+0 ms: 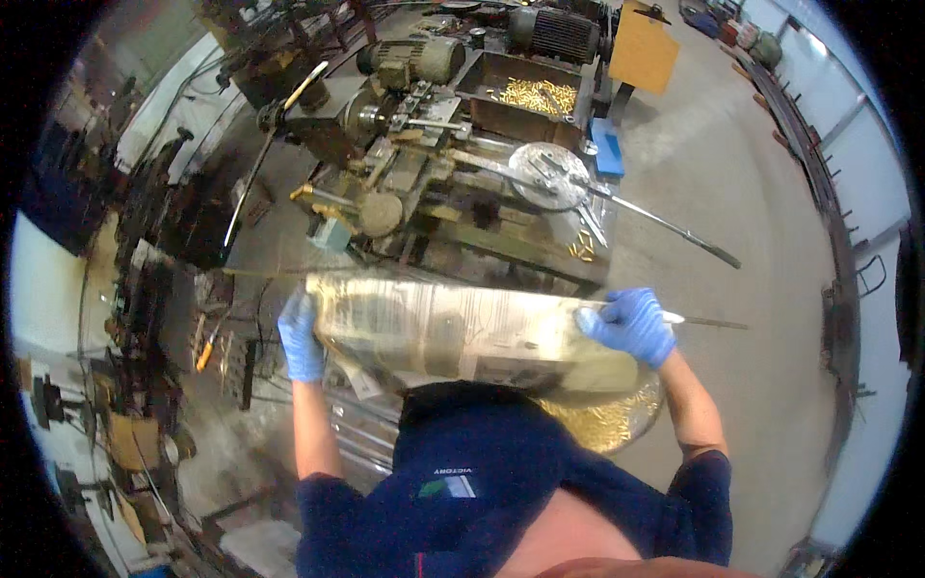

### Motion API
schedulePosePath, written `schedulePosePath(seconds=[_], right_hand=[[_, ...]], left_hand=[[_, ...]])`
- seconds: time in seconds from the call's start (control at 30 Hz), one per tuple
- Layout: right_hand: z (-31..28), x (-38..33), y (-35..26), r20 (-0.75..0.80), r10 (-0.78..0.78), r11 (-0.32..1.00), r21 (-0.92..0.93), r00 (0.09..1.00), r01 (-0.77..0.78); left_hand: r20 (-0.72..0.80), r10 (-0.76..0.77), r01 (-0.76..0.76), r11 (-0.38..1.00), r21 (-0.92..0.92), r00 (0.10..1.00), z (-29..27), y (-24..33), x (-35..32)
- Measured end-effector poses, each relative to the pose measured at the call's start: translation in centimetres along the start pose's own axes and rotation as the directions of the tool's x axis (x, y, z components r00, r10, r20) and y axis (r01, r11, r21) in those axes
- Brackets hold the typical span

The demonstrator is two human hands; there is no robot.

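Note:
In front of my body I hold a wide, yellowish printed container, blurred by motion; whether it is tin or plastic I cannot tell. My left hand, in a blue glove, grips its left end. The other end is in my right hand, also blue-gloved, with the thumb over the near face and the other fingers partly hidden. Beneath the container's right part, many small brass-coloured pieces lie in a round vessel, partly covered by the container and my clothing.
Beyond my hands stands a machine bench with electric motors and a metal bin of brass pieces. A round metal plate carries tools, and a long lever sticks out right. Metal bars lie along the right wall.

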State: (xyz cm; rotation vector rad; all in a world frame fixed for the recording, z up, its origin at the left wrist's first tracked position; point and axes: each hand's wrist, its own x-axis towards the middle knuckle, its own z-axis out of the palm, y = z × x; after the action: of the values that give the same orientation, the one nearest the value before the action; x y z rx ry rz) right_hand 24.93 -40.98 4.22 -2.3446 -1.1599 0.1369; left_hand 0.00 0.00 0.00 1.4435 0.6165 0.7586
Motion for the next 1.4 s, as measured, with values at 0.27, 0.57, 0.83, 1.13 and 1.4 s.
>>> schedulePosePath(seconds=[0.27,0.57,0.83,1.13,1.4], right_hand=[[14.4,10.3,3.4,0.249,0.173,0.977,-0.165,0.953,-0.134],[16.3,12.0,5.2,0.212,0.332,0.938,-0.177,0.919,-0.298],[19.8,14.6,9.4,0.135,0.534,0.834,0.074,0.834,-0.546],[21.2,19.4,14.8,0.154,0.499,0.865,-0.142,0.853,-0.481],[21.2,20.9,16.0,0.261,0.453,0.889,-0.194,0.852,-0.414]], left_hand=[[0.245,-0.554,0.493,0.828,0.268,0.796,-6.0,-17.3,14.7],[0.388,-0.407,0.285,0.898,0.335,0.827,0.1,-28.0,24.2],[0.443,-0.373,0.391,0.919,0.055,0.815,5.5,-28.7,32.1],[0.345,-0.501,0.369,0.848,0.382,0.794,6.4,-29.5,38.0],[0.298,-0.386,0.366,0.923,0.121,0.873,5.2,-30.6,39.9]])
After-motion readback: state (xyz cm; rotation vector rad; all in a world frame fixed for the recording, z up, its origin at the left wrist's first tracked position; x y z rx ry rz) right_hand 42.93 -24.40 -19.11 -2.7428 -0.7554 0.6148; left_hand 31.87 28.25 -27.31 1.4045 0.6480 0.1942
